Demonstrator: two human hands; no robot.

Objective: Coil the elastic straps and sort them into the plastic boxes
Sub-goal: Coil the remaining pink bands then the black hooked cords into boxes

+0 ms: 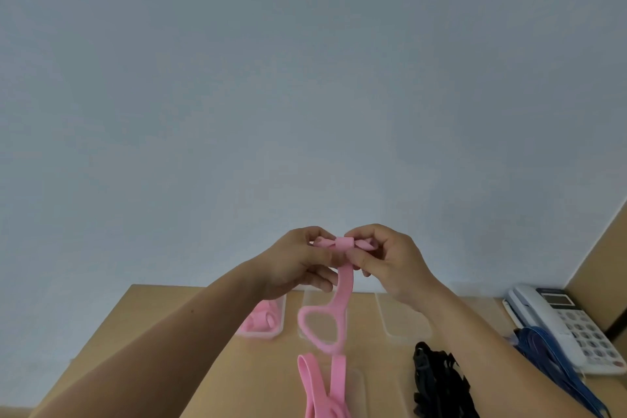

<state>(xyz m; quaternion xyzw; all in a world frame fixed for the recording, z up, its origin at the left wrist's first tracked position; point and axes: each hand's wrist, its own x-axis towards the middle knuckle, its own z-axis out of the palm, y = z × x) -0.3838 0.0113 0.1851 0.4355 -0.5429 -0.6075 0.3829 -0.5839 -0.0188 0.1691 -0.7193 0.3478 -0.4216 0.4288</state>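
Observation:
A pink elastic strap (342, 285) is held up above the wooden table (190, 349). My left hand (298, 261) and my right hand (390, 261) both pinch its small coiled end at the top. The rest of the strap hangs down in loops onto the table. A clear plastic box (263, 319) at the back left holds coiled pink straps. Two more clear boxes, the middle box (314, 302) and the right box (403, 322), stand beside it. Black straps (437, 380) lie in a heap at the right, blue straps (556, 366) further right.
A white desk telephone (566, 322) sits at the table's right edge, partly under the blue straps. A pale wall rises behind the table. A brown panel stands at the far right.

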